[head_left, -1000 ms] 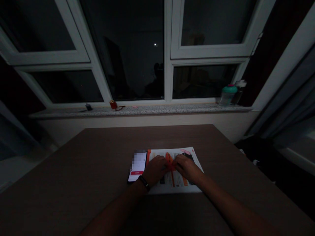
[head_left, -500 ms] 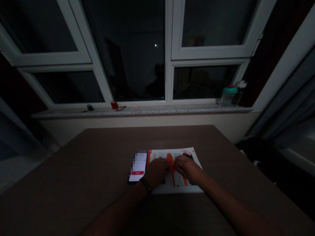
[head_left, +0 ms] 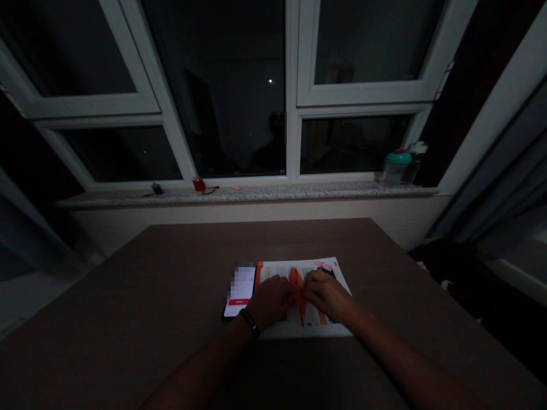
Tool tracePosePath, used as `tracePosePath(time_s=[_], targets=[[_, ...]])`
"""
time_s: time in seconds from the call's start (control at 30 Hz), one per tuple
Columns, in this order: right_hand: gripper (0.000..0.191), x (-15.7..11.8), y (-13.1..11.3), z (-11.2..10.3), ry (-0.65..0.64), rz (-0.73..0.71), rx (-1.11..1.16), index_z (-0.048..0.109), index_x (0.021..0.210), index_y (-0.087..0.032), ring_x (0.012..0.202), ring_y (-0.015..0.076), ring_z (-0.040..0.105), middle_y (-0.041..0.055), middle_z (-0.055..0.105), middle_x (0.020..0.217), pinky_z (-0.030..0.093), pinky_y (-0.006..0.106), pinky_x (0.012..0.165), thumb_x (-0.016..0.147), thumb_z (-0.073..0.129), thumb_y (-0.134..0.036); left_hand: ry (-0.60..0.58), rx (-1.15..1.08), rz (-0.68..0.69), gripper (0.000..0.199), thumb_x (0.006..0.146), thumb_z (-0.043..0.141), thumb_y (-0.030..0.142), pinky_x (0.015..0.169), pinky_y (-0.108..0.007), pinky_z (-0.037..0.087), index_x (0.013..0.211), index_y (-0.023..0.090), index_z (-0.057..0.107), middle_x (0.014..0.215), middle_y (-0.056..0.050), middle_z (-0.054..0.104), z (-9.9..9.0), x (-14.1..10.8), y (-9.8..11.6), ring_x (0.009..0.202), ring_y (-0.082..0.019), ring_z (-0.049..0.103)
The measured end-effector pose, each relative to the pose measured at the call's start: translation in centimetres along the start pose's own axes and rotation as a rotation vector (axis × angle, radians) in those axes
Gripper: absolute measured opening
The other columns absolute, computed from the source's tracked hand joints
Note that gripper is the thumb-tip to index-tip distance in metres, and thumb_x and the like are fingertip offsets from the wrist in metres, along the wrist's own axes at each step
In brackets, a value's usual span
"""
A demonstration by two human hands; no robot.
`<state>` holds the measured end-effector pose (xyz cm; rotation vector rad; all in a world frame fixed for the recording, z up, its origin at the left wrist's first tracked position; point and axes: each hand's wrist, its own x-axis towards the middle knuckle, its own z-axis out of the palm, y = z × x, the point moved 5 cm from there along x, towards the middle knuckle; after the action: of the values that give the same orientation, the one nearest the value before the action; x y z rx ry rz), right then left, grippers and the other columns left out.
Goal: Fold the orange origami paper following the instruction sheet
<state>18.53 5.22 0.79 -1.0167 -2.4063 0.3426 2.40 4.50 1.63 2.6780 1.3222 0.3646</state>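
A small piece of folded orange paper (head_left: 296,279), pointed at its far end, lies between my two hands. My left hand (head_left: 270,300), with a dark band on its wrist, grips the paper's left side with curled fingers. From the right, my right hand (head_left: 328,293) pinches the other side, fingers pressed together. Both hands rest over a printed booklet or sheet (head_left: 299,331) with orange and dark blocks. The fingertips partly hide the folds in the dim light. Near the booklet's top right corner is a small pink item (head_left: 323,266).
A phone with a lit screen (head_left: 240,290) lies against the booklet's left edge on the brown table (head_left: 171,285). Beyond, the speckled windowsill (head_left: 265,193) holds a teal-lidded bottle (head_left: 397,165), a clear bottle (head_left: 416,162), a small red jar (head_left: 199,184) and a dark object (head_left: 156,188).
The orange paper looks spread a little wider and longer between my fingers, its near point now showing. Both hands have barely moved and keep their hold. The view has tilted very slightly.
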Motion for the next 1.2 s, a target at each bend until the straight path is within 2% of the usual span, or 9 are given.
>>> tracePosePath(time_s=[0.1, 0.23, 0.37, 0.53, 0.67, 0.97, 1.2], targets=[[0.005, 0.1, 0.0, 0.3, 0.009, 0.033, -0.017, 0.067, 0.091, -0.021, 0.095, 0.0211, 0.055, 0.0044, 0.060, 0.094, 0.043, 0.033, 0.083, 0.089, 0.065, -0.024, 0.022, -0.040, 0.010, 0.012, 0.096, 0.056, 0.029, 0.080, -0.030, 0.044, 0.094, 0.019, 0.062, 0.097, -0.003, 0.064, 0.0, 0.0, -0.1, 0.093, -0.020, 0.058], [0.012, 0.0, -0.1, 0.4, 0.015, 0.043, -0.029, 0.066, 0.098, -0.021, 0.097, 0.0215, 0.056, 0.0050, 0.061, 0.097, 0.043, 0.033, 0.084, 0.087, 0.068, -0.026, 0.030, -0.046, 0.002, 0.015, 0.096, 0.057, 0.032, 0.081, -0.031, 0.044, 0.097, 0.018, 0.062, 0.099, -0.004, 0.065, 0.2, -0.1, -0.3, 0.094, -0.021, 0.058], [0.014, -0.1, -0.5, 0.5, -0.013, -0.009, -0.052, 0.068, 0.104, -0.022, 0.098, 0.0214, 0.055, 0.0061, 0.060, 0.100, 0.044, 0.032, 0.085, 0.091, 0.063, -0.024, 0.028, -0.075, -0.007, 0.013, 0.094, 0.060, 0.029, 0.083, -0.031, 0.045, 0.102, 0.019, 0.062, 0.103, -0.004, 0.066, 0.0, -0.2, -0.1, 0.097, -0.021, 0.059], [0.012, 0.0, -1.1, 0.6, -0.055, -0.024, -0.139, 0.072, 0.097, -0.022, 0.095, 0.0216, 0.053, 0.0058, 0.059, 0.096, 0.043, 0.032, 0.081, 0.092, 0.061, -0.022, 0.011, -0.081, -0.022, 0.011, 0.090, 0.065, 0.022, 0.084, -0.031, 0.044, 0.100, 0.019, 0.063, 0.100, -0.003, 0.066, -0.2, -0.2, 0.1, 0.097, -0.020, 0.059], [0.010, -0.1, -0.8, 0.3, -0.012, 0.022, -0.165, 0.071, 0.094, -0.021, 0.095, 0.0230, 0.053, 0.0064, 0.060, 0.097, 0.042, 0.034, 0.082, 0.089, 0.066, -0.029, 0.049, -0.083, -0.037, 0.009, 0.090, 0.064, 0.023, 0.084, -0.032, 0.044, 0.098, 0.019, 0.062, 0.101, -0.004, 0.066, -0.1, -0.2, -0.1, 0.097, -0.021, 0.058], [0.012, -0.4, 0.6, 0.4, 0.022, 0.145, -0.083, 0.075, 0.089, -0.025, 0.092, 0.0222, 0.056, 0.0048, 0.060, 0.089, 0.043, 0.033, 0.078, 0.089, 0.067, -0.034, 0.039, -0.040, -0.040, 0.010, 0.093, 0.061, 0.028, 0.082, -0.032, 0.044, 0.093, 0.018, 0.062, 0.100, -0.004, 0.064, -0.1, -0.1, 0.0, 0.095, -0.021, 0.056], [0.013, -0.6, 1.0, 0.4, 0.050, 0.149, -0.033, 0.074, 0.091, -0.024, 0.090, 0.0210, 0.057, 0.0044, 0.060, 0.088, 0.043, 0.031, 0.077, 0.088, 0.067, -0.034, 0.040, -0.010, -0.046, 0.013, 0.091, 0.065, 0.031, 0.079, -0.031, 0.044, 0.087, 0.018, 0.063, 0.099, -0.004, 0.060, 0.2, -0.1, -0.5, 0.093, -0.020, 0.056]])
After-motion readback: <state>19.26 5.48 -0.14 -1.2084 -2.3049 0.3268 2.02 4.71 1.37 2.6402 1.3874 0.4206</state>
